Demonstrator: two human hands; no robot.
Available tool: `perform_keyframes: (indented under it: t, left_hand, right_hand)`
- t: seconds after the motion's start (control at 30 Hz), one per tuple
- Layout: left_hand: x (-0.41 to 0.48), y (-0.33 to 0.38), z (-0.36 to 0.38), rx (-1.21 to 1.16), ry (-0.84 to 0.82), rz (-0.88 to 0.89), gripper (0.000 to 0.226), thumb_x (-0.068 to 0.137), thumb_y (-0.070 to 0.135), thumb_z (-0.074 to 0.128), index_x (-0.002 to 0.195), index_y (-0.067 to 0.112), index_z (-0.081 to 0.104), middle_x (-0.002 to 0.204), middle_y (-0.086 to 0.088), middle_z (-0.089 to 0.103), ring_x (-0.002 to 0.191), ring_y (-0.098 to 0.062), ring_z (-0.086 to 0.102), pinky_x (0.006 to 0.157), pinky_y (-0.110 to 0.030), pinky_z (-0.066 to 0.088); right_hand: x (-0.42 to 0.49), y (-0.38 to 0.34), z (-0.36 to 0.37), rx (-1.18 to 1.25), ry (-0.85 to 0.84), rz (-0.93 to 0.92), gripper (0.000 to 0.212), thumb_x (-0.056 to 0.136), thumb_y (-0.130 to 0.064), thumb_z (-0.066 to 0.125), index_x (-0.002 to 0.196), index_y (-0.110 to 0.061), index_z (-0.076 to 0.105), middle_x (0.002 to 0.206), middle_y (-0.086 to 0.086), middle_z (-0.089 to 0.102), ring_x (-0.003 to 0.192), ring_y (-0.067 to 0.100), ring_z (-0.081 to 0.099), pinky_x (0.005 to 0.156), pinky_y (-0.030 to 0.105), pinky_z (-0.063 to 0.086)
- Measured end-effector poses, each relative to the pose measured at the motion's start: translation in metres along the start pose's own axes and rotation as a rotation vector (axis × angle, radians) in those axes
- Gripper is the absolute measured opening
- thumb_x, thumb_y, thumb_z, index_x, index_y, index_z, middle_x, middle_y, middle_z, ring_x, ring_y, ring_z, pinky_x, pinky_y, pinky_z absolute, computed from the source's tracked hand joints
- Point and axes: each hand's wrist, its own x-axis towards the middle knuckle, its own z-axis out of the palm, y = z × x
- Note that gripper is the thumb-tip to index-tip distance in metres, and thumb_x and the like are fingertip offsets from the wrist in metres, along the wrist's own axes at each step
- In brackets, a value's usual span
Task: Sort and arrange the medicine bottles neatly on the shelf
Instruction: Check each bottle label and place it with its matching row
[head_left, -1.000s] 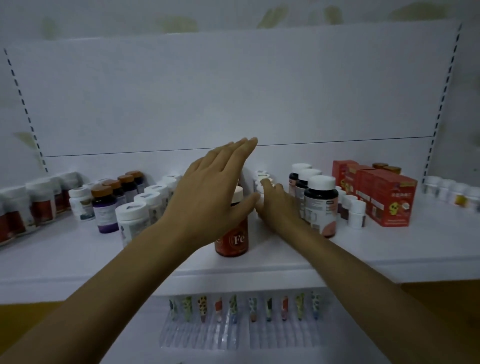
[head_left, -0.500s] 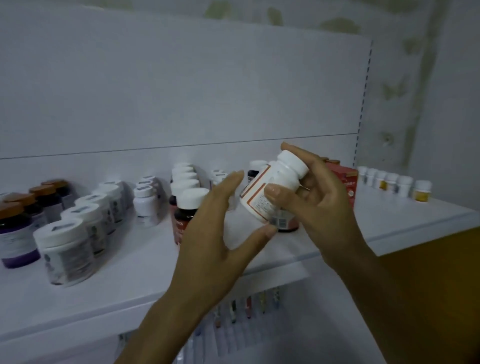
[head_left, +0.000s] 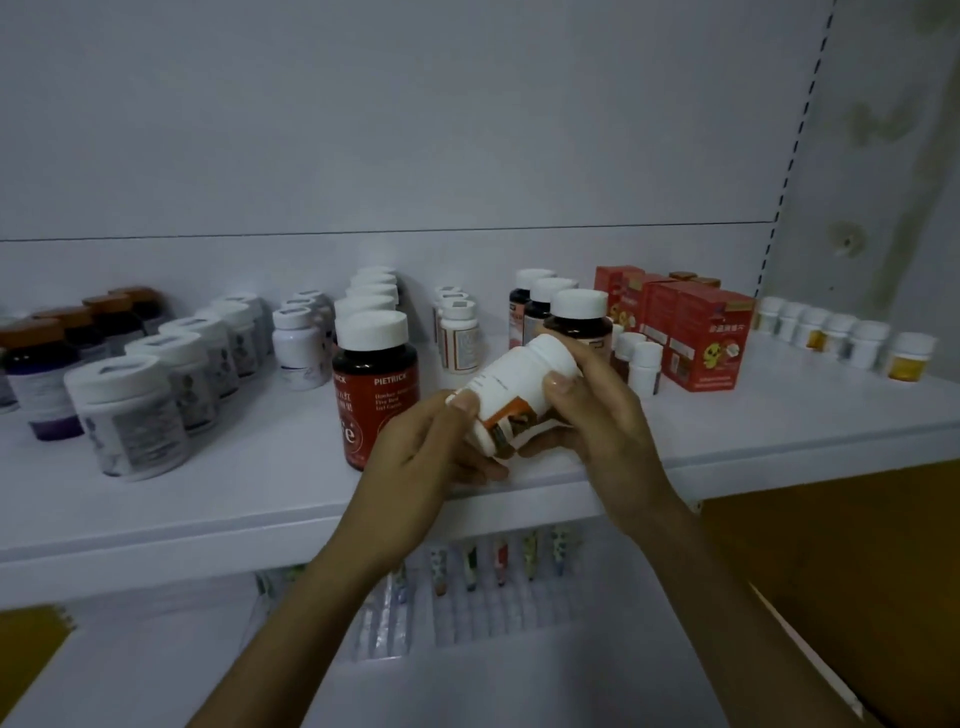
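Note:
Both my hands hold a white medicine bottle (head_left: 514, 387) with an orange-edged label, tilted with its cap up to the right, just above the front of the white shelf (head_left: 249, 499). My right hand (head_left: 597, 415) grips its cap end and side with curled fingers. My left hand (head_left: 426, 447) holds its bottom end between thumb and fingers. A red-labelled brown bottle (head_left: 371, 384) with a white cap stands just left of my hands, heading a row running back. More white bottles (head_left: 460, 335) stand behind.
Rows of white jars (head_left: 132, 415) and brown-capped dark bottles (head_left: 41, 374) fill the shelf's left. Dark bottles (head_left: 576, 317), red boxes (head_left: 701, 338) and small white bottles (head_left: 857, 340) stand right. A lower shelf holds a clear rack of small tubes (head_left: 467, 566).
The white bottle has come down and tipped further over. My left hand, open beside it before, now holds its bottom end. The view has shifted slightly left.

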Motion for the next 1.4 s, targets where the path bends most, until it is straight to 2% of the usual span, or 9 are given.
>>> perform_keyframes:
  t: [0.13,0.23,0.4,0.57,0.63,0.77,1.0,1.23,1.4]
  left_hand:
    - [0.0,-0.001,0.001,0.055,-0.052,0.01,0.035,0.09,0.048,0.052,0.114,0.023,0.054,0.097,0.003,0.069,0.078,-0.022,0.071,0.066,-0.032,0.059]
    - [0.001,-0.003,0.001,0.134,-0.06,0.023,0.032,0.085,0.043,0.051,0.109,0.022,0.054,0.092,0.004,0.069,0.075,-0.019,0.07,0.062,-0.026,0.057]
    - [0.003,0.0,0.004,0.092,-0.012,-0.021,0.043,0.091,0.045,0.042,0.101,0.006,0.058,0.069,-0.012,0.069,0.054,-0.021,0.063,0.052,-0.025,0.052]
    - [0.004,0.001,0.008,0.079,0.009,-0.062,0.059,0.084,0.055,0.028,0.085,0.006,0.061,0.06,-0.01,0.066,0.048,-0.019,0.059,0.05,-0.026,0.051]
    - [0.004,0.0,0.008,0.104,0.011,-0.048,0.059,0.09,0.06,0.029,0.092,0.01,0.061,0.067,-0.008,0.068,0.052,-0.018,0.062,0.051,-0.025,0.053]
    - [0.003,-0.004,0.008,0.2,0.019,0.032,0.029,0.085,0.048,0.043,0.094,0.022,0.054,0.082,0.011,0.067,0.06,-0.009,0.064,0.051,-0.018,0.049]
    - [0.002,-0.003,0.008,0.19,0.047,0.006,0.039,0.088,0.049,0.036,0.087,0.015,0.055,0.064,0.004,0.063,0.051,-0.008,0.057,0.046,-0.02,0.046]
    - [0.003,-0.006,0.008,0.187,0.028,0.07,0.034,0.088,0.052,0.042,0.088,0.02,0.054,0.07,0.007,0.063,0.053,-0.007,0.057,0.047,-0.019,0.047]
    - [0.0,-0.008,-0.004,0.081,-0.045,0.108,0.049,0.081,0.039,0.062,0.123,0.02,0.046,0.099,0.016,0.064,0.085,-0.007,0.065,0.063,-0.019,0.053]
  right_hand:
    - [0.001,0.005,-0.008,0.051,-0.021,0.039,0.037,0.075,-0.035,0.066,0.106,-0.018,0.054,0.086,-0.007,0.07,0.078,0.02,0.07,0.054,0.029,0.056]
    - [0.002,0.009,-0.01,0.016,-0.006,0.069,0.03,0.079,-0.035,0.062,0.102,-0.017,0.051,0.081,-0.01,0.069,0.073,0.016,0.07,0.052,0.027,0.056]
    - [0.005,0.01,-0.013,0.05,-0.151,0.069,0.069,0.068,-0.078,0.057,0.117,-0.03,0.053,0.091,-0.009,0.068,0.068,0.022,0.07,0.049,0.029,0.054]
    - [0.001,0.007,-0.014,-0.052,-0.201,0.049,0.028,0.085,-0.033,0.064,0.109,-0.024,0.052,0.085,-0.005,0.07,0.063,0.019,0.069,0.048,0.024,0.052]
    - [0.001,0.007,-0.013,-0.047,-0.169,0.089,0.02,0.085,-0.031,0.056,0.099,-0.017,0.052,0.075,0.0,0.07,0.056,0.019,0.066,0.045,0.024,0.051]
    - [0.002,0.007,-0.007,-0.079,-0.139,0.125,0.027,0.084,-0.041,0.052,0.09,-0.014,0.053,0.064,0.004,0.067,0.047,0.019,0.061,0.04,0.024,0.047]
    - [0.0,0.006,-0.007,-0.085,-0.221,0.093,0.048,0.078,-0.057,0.046,0.101,-0.016,0.056,0.069,0.003,0.07,0.052,0.018,0.064,0.041,0.025,0.045]
    - [-0.001,0.008,-0.01,-0.092,-0.26,0.078,0.037,0.076,-0.045,0.061,0.104,-0.021,0.054,0.074,0.0,0.07,0.055,0.015,0.065,0.044,0.022,0.046]
    - [-0.005,0.002,-0.014,-0.03,-0.262,0.025,0.043,0.079,-0.006,0.07,0.115,-0.021,0.051,0.096,-0.013,0.067,0.078,0.013,0.069,0.059,0.02,0.054]
